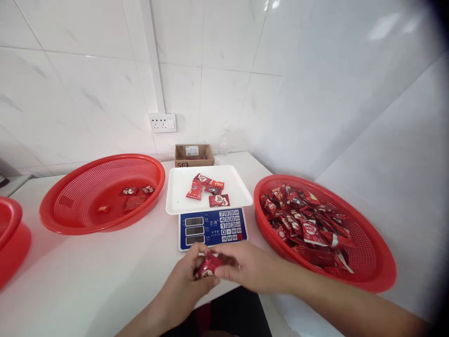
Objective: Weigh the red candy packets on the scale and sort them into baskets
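While the left hand (pixel 182 286) and the right hand (pixel 250 269) meet at the near side of the scale (pixel 213 227), a red packet (pixel 207 265) is held between them. Left fingers: curled narrow, thumb below the packet, the others over its left side. Right fingers: also narrow, thumb tip against its right edge. Whether another packet lies beneath cannot be told.

Scale: on the white tabletop (pixel 115 267), a white tray (pixel 178 187) on top bearing several loose red sweets (pixel 195 190). Right of the scale: a red basket (pixel 380 262) heaped with mixed wrapped pieces (pixel 312 231). Left of the scale: a wide basket (pixel 80 182) with a few flat packets (pixel 133 202). Behind the scale: an open cardboard box (pixel 195 164), near the wall.
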Motion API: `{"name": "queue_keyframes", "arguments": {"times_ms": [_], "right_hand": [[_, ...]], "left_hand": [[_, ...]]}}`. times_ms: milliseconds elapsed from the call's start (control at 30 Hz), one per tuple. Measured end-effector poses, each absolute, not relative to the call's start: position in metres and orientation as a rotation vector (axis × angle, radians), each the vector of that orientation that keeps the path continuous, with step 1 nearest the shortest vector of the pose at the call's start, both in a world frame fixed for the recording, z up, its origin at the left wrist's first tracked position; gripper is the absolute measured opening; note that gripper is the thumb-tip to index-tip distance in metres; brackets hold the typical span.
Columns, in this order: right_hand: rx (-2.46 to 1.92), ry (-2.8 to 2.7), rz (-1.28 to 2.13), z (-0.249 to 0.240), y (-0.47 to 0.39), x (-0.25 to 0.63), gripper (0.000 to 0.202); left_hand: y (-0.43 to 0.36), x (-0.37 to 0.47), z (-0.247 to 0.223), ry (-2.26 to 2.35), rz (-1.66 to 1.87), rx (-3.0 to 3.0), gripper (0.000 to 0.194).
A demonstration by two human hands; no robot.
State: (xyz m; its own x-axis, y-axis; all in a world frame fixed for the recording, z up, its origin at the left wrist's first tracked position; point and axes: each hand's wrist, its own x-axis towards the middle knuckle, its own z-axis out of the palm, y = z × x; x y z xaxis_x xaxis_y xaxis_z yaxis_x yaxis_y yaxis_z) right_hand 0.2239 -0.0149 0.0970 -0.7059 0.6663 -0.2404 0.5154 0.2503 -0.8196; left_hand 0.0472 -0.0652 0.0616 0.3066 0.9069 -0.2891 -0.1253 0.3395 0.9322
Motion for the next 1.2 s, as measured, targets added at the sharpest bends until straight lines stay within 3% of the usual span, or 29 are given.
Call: {"name": "queue_keyframes", "arguments": {"times_ms": [100, 500, 700, 833, 933, 1200], "right_hand": [[-1.297, -2.454, 1.257, 0.089, -0.041, 0.231, 0.017], [-1.37, -2.052, 1.073, 0.072, -0.066, 0.244, 0.027], [-1.72, -1.436, 0.346, 0.084, -0.051, 0.301, 0.038], [-1.882, -1.455, 0.059, 0.088, -0.035, 0.33, 0.051], [-1.875, -1.663, 0.059, 0.081, -0.027, 0.331, 0.055], [-1.884, -1.985, 0.361, 0.056, -0.018, 0.32, 0.052]], "left_hand": [[-0.072, 0.063, 0.055, 1.05, 0.706, 1.133, 0.026], [-0.071, 0.064, 0.049, 1.149, 0.513, 1.516, 0.047], [-0.053, 0.018, 0.051, 1.486, 0.767, 1.704, 0.034], [-0.035, -0.028, 0.058, 1.973, 0.975, 1.908, 0.036], [-0.023, -0.057, 0.066, 2.2, 1.025, 2.112, 0.043], [-0.011, -0.089, 0.077, 2.35, 0.575, 1.991, 0.051]]}}
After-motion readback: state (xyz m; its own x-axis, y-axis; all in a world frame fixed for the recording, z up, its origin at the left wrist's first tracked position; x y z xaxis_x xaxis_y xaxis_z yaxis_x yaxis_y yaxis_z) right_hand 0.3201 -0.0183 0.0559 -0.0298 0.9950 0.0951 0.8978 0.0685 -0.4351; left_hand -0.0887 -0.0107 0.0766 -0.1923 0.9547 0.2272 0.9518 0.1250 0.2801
